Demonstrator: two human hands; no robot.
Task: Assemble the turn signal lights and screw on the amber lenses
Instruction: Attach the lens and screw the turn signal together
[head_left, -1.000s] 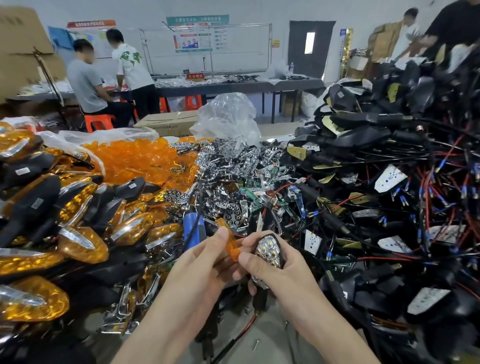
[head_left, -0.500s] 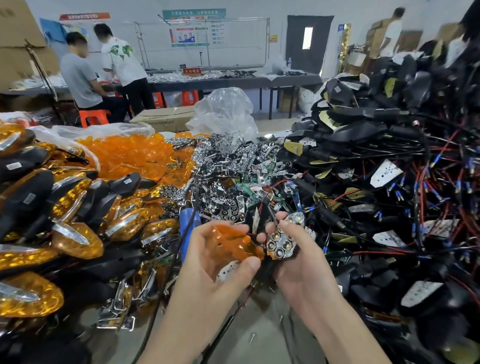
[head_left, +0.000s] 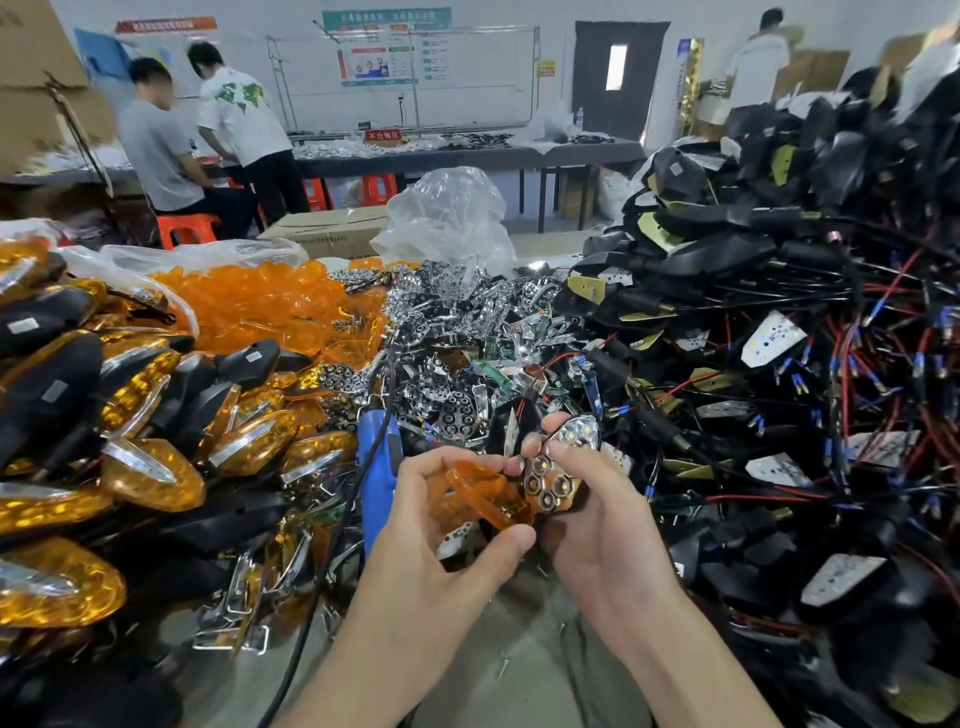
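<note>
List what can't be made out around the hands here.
Head view: back of the light, covered by the right hand.
Head view: near edge of the amber lens, under the left hand; contact with the light unclear.
Head view: lower end of the blue tool, behind the left hand.
Head view: wall poster text, too small.

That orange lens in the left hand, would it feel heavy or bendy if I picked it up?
The amber lens is probably light and stiff: it looks a thin, see-through shell, pinched by the left hand without visible strain. Its glossy surface may be slippery.
</note>
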